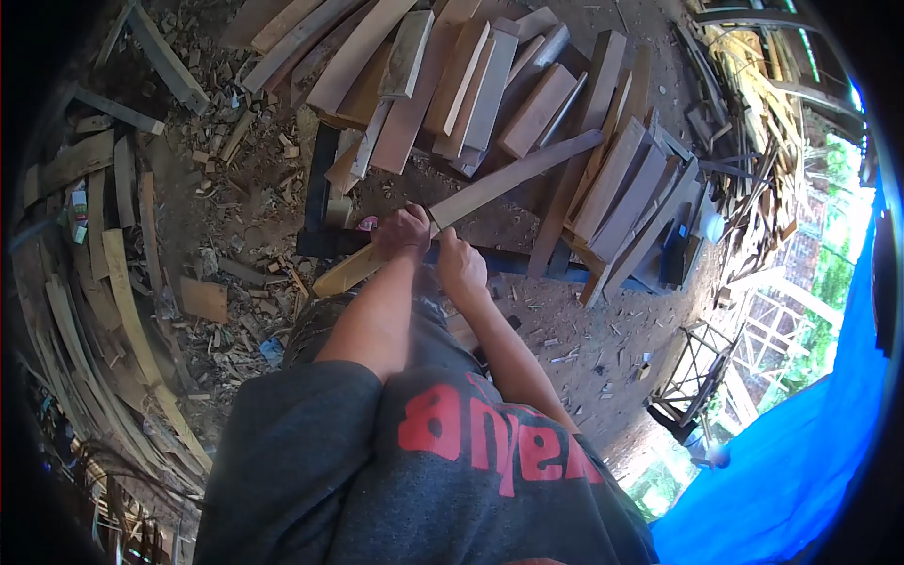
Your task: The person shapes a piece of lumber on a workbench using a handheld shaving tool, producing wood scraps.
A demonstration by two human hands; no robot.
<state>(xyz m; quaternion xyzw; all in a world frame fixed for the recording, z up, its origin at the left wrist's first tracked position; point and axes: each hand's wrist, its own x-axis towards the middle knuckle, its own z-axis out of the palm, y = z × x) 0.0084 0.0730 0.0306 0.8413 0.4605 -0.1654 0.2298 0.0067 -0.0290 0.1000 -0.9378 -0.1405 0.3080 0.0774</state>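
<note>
A long, narrow wooden strip (518,177) slants across in front of me, from the stacked boards at upper right down to my lap. My left hand (403,231) is closed around it near its middle. Close beside, my right hand (461,266) is closed at the strip's lower edge, its thumb side against the wood. A thin dark line crosses the strip between the hands; whether it is a mark or a tool I cannot make out. What the right fingers hold is hidden. The strip's lower, yellowish end (347,271) shows past my left wrist.
Cut boards (541,108) lie side by side on a dark frame (325,243) ahead. Long slats (122,311) are heaped at left, with wood offcuts (204,299) and chips over the ground. A blue tarp (782,461) hangs at right, near more piled wood (753,141).
</note>
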